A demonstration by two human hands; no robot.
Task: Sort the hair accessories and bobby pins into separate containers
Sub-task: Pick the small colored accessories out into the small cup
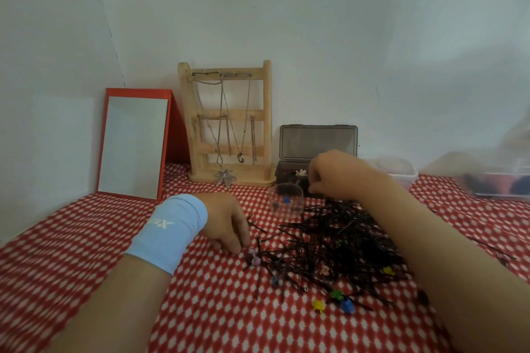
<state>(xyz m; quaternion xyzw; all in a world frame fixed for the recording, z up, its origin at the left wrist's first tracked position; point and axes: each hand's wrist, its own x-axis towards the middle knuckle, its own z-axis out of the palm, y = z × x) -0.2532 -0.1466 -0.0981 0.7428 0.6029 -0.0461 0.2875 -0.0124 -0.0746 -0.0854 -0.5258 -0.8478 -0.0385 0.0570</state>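
Wooden jewellery stand (226, 123) is standing against the wall, chains (220, 112) hanging on it. Red-framed mirror (133, 146) is leaning just left of the stand.

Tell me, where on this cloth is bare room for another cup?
Bare cloth lies between the mirror and the left hand, and along the near edge below the coloured clips. Crowded: the bobby pins right of centre, and around the clear cup and dark box.

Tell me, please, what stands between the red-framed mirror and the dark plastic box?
A wooden jewellery stand hung with chain necklaces stands between the red-framed mirror and the dark plastic box; the head view shows it.
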